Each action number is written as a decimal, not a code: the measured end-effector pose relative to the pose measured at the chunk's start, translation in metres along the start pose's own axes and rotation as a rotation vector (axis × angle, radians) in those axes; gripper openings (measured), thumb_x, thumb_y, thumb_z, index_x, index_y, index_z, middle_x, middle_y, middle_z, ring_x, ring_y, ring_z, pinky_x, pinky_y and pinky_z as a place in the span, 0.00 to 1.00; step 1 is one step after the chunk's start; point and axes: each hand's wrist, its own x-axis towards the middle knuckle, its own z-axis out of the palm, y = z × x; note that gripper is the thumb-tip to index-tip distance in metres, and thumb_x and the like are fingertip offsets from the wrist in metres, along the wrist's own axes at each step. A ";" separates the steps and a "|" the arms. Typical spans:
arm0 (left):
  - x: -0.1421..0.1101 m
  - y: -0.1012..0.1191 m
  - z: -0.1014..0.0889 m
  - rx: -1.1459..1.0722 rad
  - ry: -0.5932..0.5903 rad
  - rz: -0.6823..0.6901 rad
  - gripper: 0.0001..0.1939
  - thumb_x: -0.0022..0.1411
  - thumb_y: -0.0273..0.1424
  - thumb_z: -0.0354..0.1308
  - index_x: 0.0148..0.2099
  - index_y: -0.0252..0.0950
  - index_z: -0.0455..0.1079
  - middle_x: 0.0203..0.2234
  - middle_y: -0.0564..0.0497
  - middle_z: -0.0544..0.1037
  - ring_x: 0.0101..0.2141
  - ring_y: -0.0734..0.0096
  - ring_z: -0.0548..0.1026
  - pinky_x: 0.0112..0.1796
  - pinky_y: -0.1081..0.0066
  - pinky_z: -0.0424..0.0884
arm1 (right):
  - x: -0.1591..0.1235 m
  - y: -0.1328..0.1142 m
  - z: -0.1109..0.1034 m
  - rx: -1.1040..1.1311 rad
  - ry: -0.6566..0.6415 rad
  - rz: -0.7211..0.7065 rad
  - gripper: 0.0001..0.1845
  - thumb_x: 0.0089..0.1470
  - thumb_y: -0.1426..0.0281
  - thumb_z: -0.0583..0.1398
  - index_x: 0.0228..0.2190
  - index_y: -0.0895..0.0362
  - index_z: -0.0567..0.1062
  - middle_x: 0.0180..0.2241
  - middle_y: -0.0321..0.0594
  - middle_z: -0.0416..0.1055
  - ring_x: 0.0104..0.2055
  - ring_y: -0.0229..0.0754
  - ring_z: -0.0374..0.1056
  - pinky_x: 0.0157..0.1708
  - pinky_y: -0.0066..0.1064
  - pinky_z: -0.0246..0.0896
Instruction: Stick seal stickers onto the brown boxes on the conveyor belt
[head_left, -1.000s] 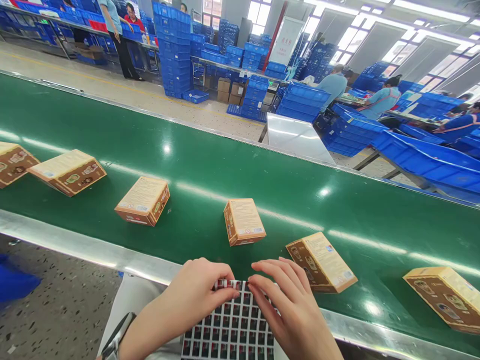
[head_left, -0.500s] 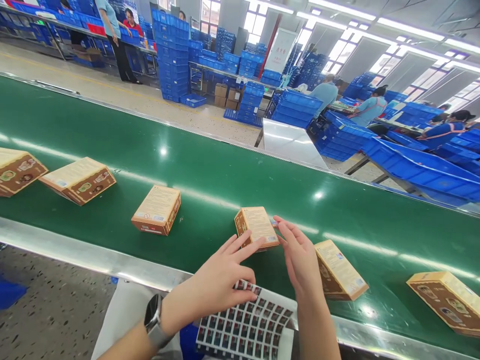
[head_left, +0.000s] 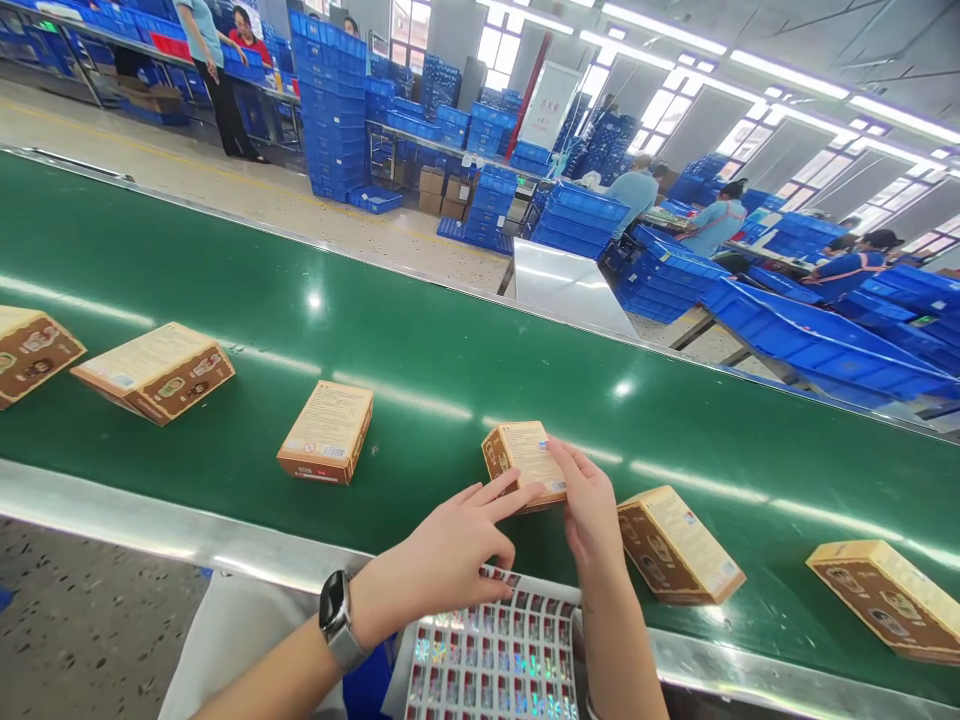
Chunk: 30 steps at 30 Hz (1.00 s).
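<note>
A small tan and brown carton (head_left: 517, 455) lies on the green conveyor belt (head_left: 420, 340) right in front of me. My left hand (head_left: 442, 555) reaches over the belt's near rail, its stretched index and middle fingers touching the carton's near edge, the other fingers curled. My right hand (head_left: 589, 505) rests its fingertips on the carton's right side, fingers pressed together. Below both hands lies a sheet of small shiny stickers (head_left: 499, 660). A watch sits on my left wrist (head_left: 337, 620).
More cartons ride the belt: two at the far left (head_left: 154, 370), one left of centre (head_left: 328, 432), two to the right (head_left: 679, 545) (head_left: 885, 598). Beyond the belt stand stacks of blue crates (head_left: 334, 105), a metal table (head_left: 566, 285) and several seated and standing workers.
Both hands left the sticker sheet and reached forward to the carton on the belt. The cartons drifted rightward in view, and my hands now press on the carton.
</note>
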 end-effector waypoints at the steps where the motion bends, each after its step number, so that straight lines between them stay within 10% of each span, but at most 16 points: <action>1: 0.001 0.000 0.000 0.008 -0.009 0.007 0.05 0.53 0.25 0.72 0.28 0.35 0.79 0.70 0.50 0.52 0.69 0.48 0.51 0.63 0.52 0.61 | 0.000 0.000 -0.001 -0.019 0.011 -0.011 0.23 0.34 0.53 0.71 0.30 0.57 0.80 0.29 0.42 0.79 0.31 0.50 0.74 0.30 0.36 0.70; 12: 0.016 0.002 0.005 -0.027 -0.023 0.084 0.07 0.51 0.26 0.73 0.27 0.34 0.77 0.69 0.47 0.56 0.66 0.46 0.59 0.62 0.57 0.62 | 0.007 -0.016 -0.018 -0.449 0.197 -0.250 0.28 0.39 0.51 0.66 0.38 0.57 0.76 0.26 0.44 0.77 0.31 0.54 0.72 0.36 0.42 0.64; 17: -0.003 0.013 -0.005 -0.153 -0.024 -0.197 0.06 0.58 0.29 0.68 0.30 0.36 0.76 0.45 0.49 0.83 0.38 0.63 0.81 0.39 0.71 0.71 | -0.013 -0.031 -0.032 -0.571 0.256 -0.431 0.30 0.48 0.52 0.61 0.48 0.58 0.73 0.38 0.49 0.79 0.43 0.59 0.72 0.44 0.47 0.63; 20: -0.020 0.019 -0.015 -0.189 -0.007 -0.332 0.05 0.60 0.31 0.67 0.32 0.36 0.77 0.24 0.55 0.80 0.26 0.71 0.75 0.28 0.76 0.62 | -0.046 -0.034 -0.042 -0.650 -0.077 -0.615 0.19 0.57 0.55 0.62 0.45 0.54 0.75 0.41 0.45 0.79 0.44 0.53 0.75 0.42 0.40 0.69; 24: -0.037 0.022 -0.026 -0.426 0.007 -0.435 0.04 0.57 0.29 0.69 0.32 0.35 0.76 0.20 0.59 0.76 0.23 0.77 0.69 0.25 0.79 0.58 | -0.078 -0.026 -0.043 -0.693 -0.690 -0.689 0.06 0.63 0.65 0.62 0.42 0.50 0.77 0.37 0.38 0.79 0.37 0.43 0.77 0.37 0.29 0.73; 30: -0.057 0.018 -0.030 -0.481 0.053 -0.613 0.04 0.59 0.28 0.63 0.32 0.35 0.79 0.21 0.56 0.76 0.25 0.75 0.70 0.27 0.78 0.59 | -0.083 -0.007 -0.036 -0.705 -0.696 -0.777 0.06 0.68 0.65 0.58 0.43 0.50 0.75 0.36 0.37 0.79 0.35 0.42 0.76 0.31 0.27 0.73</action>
